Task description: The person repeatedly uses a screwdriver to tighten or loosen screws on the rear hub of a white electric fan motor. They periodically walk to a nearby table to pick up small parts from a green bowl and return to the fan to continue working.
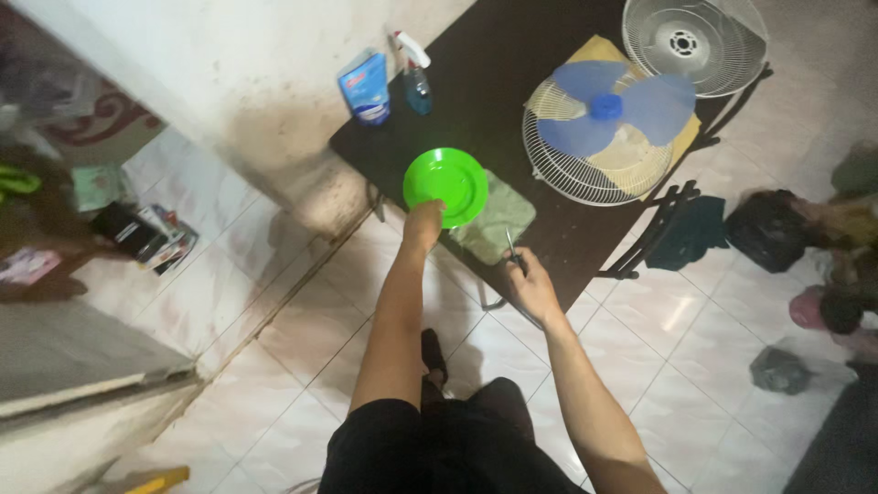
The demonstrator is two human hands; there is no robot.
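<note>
The round bright green plastic plate lies flat, face up, near the front edge of the dark wooden table. It is round, so it has no long side. The left hand grips its near rim. The right hand is closed around a thin dark tool that points away, toward the table. A green cloth lies beside the plate. Farther back sit a blue fan blade on a white wire fan guard and a blue spray bottle. The floor has white tiles.
</note>
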